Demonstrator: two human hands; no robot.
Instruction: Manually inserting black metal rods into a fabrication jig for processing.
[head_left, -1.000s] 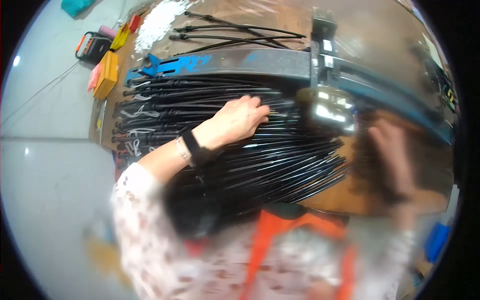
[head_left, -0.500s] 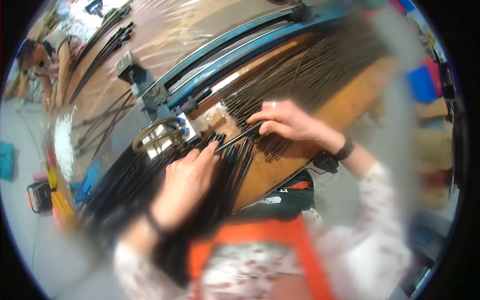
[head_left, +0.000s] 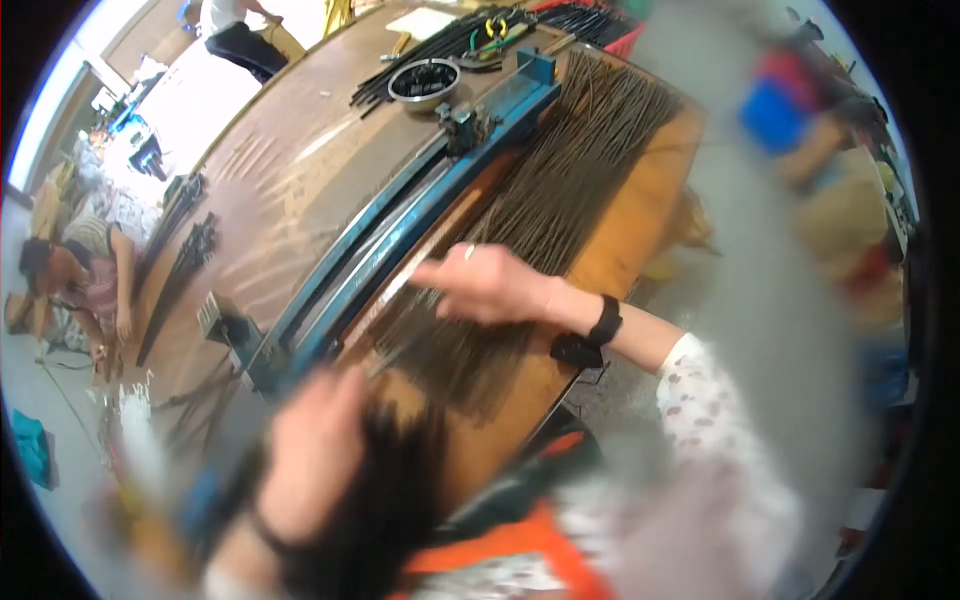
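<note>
My right hand (head_left: 490,285) is over the near part of a bundle of thin brownish rods (head_left: 570,180), beside the blue rail. Its fingers are curled in with the forefinger reaching left; what they hold, if anything, cannot be made out. Nearer me and to the left, my left hand (head_left: 315,440) is smeared by motion, its fingers unclear. It is beside a blurred heap of black rods (head_left: 385,490). A faint pale streak shows between the two hands, too blurred to name.
The long blue rail fixture (head_left: 400,230) runs diagonally along the brown table (head_left: 300,190). Farther back stand a metal bowl (head_left: 424,82) of small black pieces, pliers (head_left: 495,30) and more dark rods. Another person (head_left: 90,270) works at the far left edge.
The black rod held between both hands before is no longer distinguishable. My right hand is now over the brown rods, and my left hand is blurred. The view has swung to show more far table.
</note>
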